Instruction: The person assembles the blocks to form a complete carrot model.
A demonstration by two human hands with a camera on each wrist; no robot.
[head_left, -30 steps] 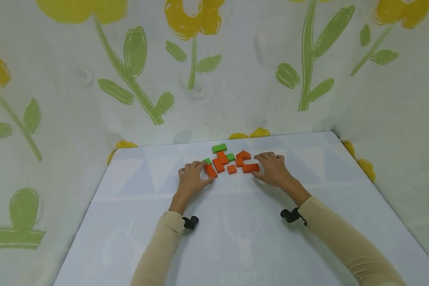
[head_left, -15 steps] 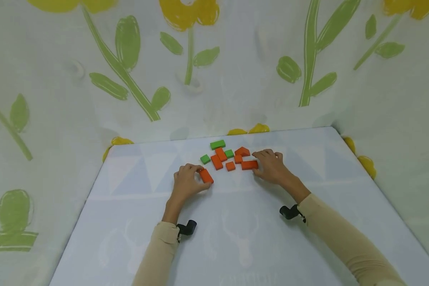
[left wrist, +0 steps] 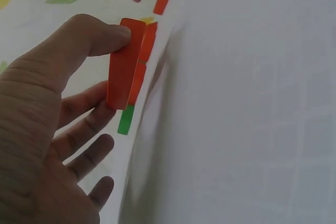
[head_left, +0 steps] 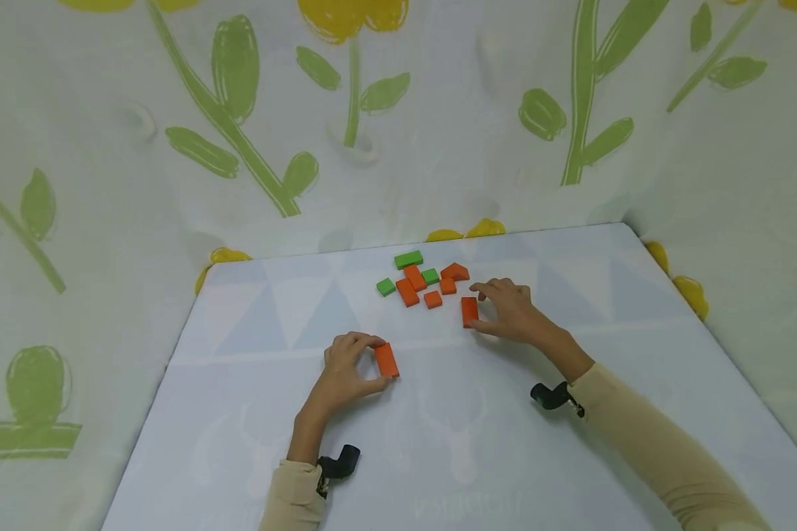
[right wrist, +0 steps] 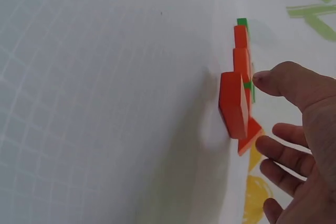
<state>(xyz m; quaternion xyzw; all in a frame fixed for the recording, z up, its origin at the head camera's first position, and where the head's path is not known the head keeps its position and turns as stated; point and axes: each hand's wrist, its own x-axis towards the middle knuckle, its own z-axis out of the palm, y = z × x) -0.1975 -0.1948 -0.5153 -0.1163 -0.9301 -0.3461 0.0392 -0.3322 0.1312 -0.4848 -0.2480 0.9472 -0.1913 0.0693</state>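
Note:
My left hand (head_left: 341, 372) pinches an orange rectangular block (head_left: 387, 360) endwise between thumb and fingertips, in front of the other blocks. The left wrist view shows that held block (left wrist: 125, 64) with the thumb on one end and a finger at the other. My right hand (head_left: 510, 313) is beside a second orange rectangular block (head_left: 469, 313), its thumb near the block's front end. In the right wrist view this block (right wrist: 233, 106) stands just off the thumb, and the right hand's fingers (right wrist: 286, 156) are spread and loosely bent.
Behind the hands lie more blocks on the white table (head_left: 438, 413): a long green block (head_left: 408, 259), small green ones (head_left: 386, 287), orange rectangles (head_left: 407, 293), small orange cubes (head_left: 433, 299) and an orange triangular piece (head_left: 455, 271). A flower-printed cloth (head_left: 465, 147) rises behind the table.
My left hand has drawn its orange block away from the group, toward the body. The orange block by my right hand has turned from lying sideways to pointing front to back.

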